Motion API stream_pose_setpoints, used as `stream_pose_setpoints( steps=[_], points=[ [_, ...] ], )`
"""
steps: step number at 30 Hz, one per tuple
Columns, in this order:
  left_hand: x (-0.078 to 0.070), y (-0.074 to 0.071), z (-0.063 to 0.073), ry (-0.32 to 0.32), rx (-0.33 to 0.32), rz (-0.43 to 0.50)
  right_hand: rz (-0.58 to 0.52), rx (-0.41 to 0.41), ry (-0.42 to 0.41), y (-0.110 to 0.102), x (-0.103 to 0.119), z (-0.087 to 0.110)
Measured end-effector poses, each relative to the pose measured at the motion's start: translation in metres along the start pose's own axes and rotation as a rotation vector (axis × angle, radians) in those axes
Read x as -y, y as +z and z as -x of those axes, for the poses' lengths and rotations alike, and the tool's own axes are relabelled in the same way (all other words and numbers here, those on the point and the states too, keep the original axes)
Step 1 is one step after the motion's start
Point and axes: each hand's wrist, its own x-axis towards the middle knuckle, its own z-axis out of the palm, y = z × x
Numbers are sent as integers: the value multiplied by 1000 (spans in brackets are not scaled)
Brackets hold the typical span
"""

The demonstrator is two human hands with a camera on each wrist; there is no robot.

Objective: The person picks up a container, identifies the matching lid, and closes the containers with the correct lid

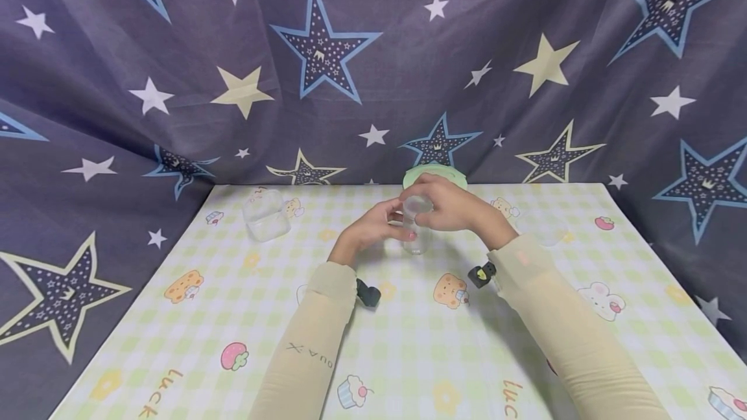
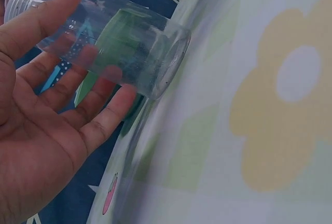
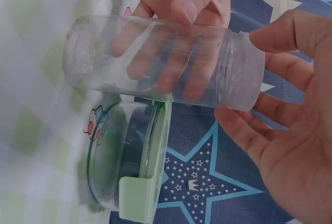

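Observation:
A clear plastic jar (image 1: 415, 242) stands upright near the back of the table, in front of the green-lidded container. My left hand (image 1: 376, 222) holds the jar's body, thumb on one side and fingers on the other; the left wrist view shows them along the clear wall (image 2: 150, 42). Over the top, my right hand (image 1: 446, 203) grips the frosted lid (image 3: 246, 73) with thumb and fingertips around its edge. The lid sits on the jar's mouth. Nothing is visible inside the jar. Whether its base touches the table I cannot tell.
Behind the jar is a clear container with a pale green clip lid (image 1: 434, 172). A clear square container (image 1: 266, 216) stands at the back left. At the right lies a faint transparent thing (image 1: 545, 230). A star-print curtain (image 1: 373, 83) hangs behind the checked tablecloth (image 1: 403, 368).

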Motion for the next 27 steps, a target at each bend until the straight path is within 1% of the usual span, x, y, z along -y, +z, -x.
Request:
stream_pose_setpoints(
  steps=[8,15,18,23,27],
  points=[
    [1,1,-2,-5,10,-1,6,3,12,2,-2,1],
    [2,1,-2,-9,6,-7,14,-3,-10,3,-2,2],
    [2,0,-2,-8,6,-12,24,-2,-2,3,-1,4],
    [3,0,-2,3,2,-11,56,-10,23,4,-1,7],
    [5,0,-3,11,3,-5,94,-14,5,5,0,8]
  ],
)
